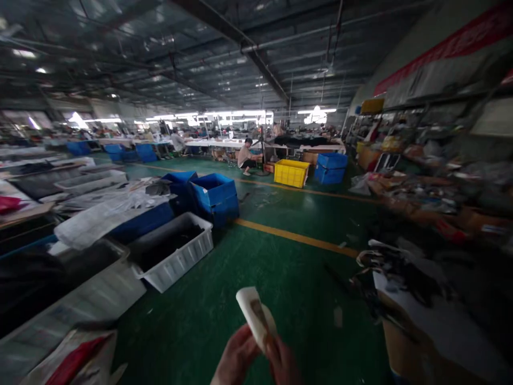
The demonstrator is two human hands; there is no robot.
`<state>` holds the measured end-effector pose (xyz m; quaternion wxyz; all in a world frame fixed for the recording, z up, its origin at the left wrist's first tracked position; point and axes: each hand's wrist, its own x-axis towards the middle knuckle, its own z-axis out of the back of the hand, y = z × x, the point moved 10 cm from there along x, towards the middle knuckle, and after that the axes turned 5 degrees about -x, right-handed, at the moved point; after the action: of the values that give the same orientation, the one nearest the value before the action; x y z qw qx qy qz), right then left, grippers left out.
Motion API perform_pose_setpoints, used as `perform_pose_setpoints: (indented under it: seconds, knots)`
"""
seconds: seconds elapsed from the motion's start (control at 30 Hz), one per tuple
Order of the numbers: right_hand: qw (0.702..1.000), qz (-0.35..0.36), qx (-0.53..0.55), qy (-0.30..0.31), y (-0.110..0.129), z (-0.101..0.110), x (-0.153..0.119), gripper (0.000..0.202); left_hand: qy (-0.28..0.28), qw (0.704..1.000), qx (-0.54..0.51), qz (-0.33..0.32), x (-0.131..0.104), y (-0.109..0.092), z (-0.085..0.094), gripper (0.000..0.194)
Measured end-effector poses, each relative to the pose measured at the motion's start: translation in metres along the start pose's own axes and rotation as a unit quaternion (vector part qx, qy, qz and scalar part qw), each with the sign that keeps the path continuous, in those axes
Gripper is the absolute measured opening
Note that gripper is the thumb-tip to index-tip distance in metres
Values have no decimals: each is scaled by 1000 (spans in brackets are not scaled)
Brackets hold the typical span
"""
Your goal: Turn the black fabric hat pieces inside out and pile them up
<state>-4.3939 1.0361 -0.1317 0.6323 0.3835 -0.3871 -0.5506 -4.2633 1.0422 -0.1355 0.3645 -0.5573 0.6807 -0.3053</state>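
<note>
A white rolled-up sheet (253,316) with a brownish inner part stands up from my two hands, low in the middle of the head view. I cannot tell whether it is paper or cloth. My left hand (237,354) grips its lower left side with the fingers closed. On the lower right, my right hand (284,361) is closed on the same roll, blurred and in shadow. Beneath both hands is the green floor (224,278).
To the left are grey plastic bins (180,267) with dark contents and blue bins (216,195). A yellow crate (290,174) stands ahead near a crouching person (245,156). At right, a carton (412,342) holds dark straps; behind it lie piles of material (425,195).
</note>
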Motion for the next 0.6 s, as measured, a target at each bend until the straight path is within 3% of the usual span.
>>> perform_pose_setpoints:
  seconds: [0.07,0.17,0.3,0.37,0.6]
  knots:
    - [998,-37,27,37,7,-7,34,52,-23,1000,-5,-2,32,-20,-13,45]
    - [996,-51,25,65,18,-17,94,47,-66,997,-29,-12,92,-35,-11,49]
    - [997,-34,-19,61,20,-32,186,38,-125,988,-94,-9,182,-32,15,52]
    - [997,-31,-36,58,18,-44,232,38,-136,984,-109,-20,228,-41,26,54]
    - [994,-93,2,56,21,-80,385,40,-204,975,-82,-27,375,-114,61,60]
